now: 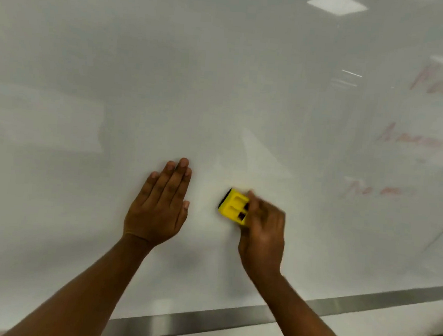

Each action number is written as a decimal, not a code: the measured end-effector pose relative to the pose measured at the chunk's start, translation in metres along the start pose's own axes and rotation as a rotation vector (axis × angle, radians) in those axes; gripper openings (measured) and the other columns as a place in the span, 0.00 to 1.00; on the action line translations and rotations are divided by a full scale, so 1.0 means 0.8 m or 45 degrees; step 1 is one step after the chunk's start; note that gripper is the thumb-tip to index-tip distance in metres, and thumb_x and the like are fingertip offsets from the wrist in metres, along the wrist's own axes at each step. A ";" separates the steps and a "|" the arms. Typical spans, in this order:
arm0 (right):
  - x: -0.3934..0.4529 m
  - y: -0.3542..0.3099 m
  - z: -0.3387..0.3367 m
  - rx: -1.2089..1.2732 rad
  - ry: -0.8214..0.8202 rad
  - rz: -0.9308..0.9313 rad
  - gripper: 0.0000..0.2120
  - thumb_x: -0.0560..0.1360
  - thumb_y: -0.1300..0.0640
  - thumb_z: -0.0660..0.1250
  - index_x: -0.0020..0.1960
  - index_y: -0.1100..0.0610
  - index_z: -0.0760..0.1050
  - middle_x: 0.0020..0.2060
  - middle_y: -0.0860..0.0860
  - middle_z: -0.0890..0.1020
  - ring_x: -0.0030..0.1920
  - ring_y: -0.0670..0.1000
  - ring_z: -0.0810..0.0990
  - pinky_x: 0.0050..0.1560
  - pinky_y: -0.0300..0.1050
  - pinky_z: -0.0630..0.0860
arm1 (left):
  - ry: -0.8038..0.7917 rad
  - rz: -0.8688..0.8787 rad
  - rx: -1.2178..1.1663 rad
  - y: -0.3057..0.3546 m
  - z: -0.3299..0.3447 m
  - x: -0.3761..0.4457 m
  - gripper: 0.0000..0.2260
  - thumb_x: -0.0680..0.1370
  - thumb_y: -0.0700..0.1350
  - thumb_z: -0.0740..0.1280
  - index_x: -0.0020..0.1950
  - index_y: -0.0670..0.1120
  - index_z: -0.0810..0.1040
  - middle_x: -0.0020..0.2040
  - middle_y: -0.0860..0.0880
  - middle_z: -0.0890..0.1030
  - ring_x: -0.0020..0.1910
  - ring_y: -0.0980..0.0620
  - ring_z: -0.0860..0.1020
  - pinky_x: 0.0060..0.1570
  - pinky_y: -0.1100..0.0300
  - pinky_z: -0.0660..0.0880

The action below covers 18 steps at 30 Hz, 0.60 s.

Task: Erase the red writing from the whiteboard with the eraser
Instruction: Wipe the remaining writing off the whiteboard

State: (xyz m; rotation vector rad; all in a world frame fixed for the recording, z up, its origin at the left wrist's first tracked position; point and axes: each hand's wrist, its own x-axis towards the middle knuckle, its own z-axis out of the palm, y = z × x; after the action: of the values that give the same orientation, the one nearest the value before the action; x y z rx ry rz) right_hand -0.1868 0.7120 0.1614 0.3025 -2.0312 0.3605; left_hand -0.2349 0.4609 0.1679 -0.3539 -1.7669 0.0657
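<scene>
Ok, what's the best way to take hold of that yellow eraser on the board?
Take the eraser by its yellow plastic back, pinching the two long sides, from the open room side. Its dark felt face lies against the whiteboard, so only the back is free. The right hand holds it this way.

Single head-worn view faced whiteboard [169, 71] close up, angled slightly downward; lower metal frame [203, 320] crossed bottom of view.

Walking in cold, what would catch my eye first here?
The bright yellow eraser, gripped in the right hand against the whiteboard low in the middle. Just left of it, the left hand lies flat on the board. Faint red writing runs down the right side.
</scene>
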 end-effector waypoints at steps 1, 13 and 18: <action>0.009 -0.002 0.000 0.010 0.044 0.062 0.32 0.75 0.69 0.67 0.78 0.59 0.67 0.64 0.58 0.75 0.62 0.61 0.73 0.61 0.50 0.73 | -0.003 -0.004 0.000 0.001 0.001 -0.002 0.31 0.85 0.50 0.56 0.86 0.39 0.56 0.87 0.42 0.51 0.87 0.44 0.51 0.85 0.48 0.48; -0.142 -0.018 0.020 0.202 -0.607 0.028 0.46 0.64 0.53 0.81 0.79 0.46 0.66 0.61 0.46 0.75 0.59 0.49 0.73 0.44 0.40 0.80 | -0.019 0.001 -0.001 -0.001 0.006 -0.008 0.30 0.85 0.51 0.55 0.86 0.39 0.56 0.87 0.43 0.54 0.87 0.44 0.53 0.85 0.48 0.48; -0.108 0.004 -0.014 0.310 -0.525 0.317 0.37 0.75 0.50 0.75 0.80 0.46 0.63 0.59 0.42 0.71 0.57 0.42 0.71 0.46 0.29 0.70 | -0.060 -0.019 -0.020 -0.002 -0.002 -0.005 0.30 0.86 0.50 0.55 0.86 0.39 0.54 0.87 0.43 0.53 0.87 0.44 0.52 0.85 0.47 0.48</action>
State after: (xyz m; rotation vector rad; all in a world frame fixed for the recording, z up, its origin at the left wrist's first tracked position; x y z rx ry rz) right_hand -0.1392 0.7244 0.0895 0.2901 -2.4415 0.7541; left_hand -0.2332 0.4584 0.1645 -0.3531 -1.8175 0.0499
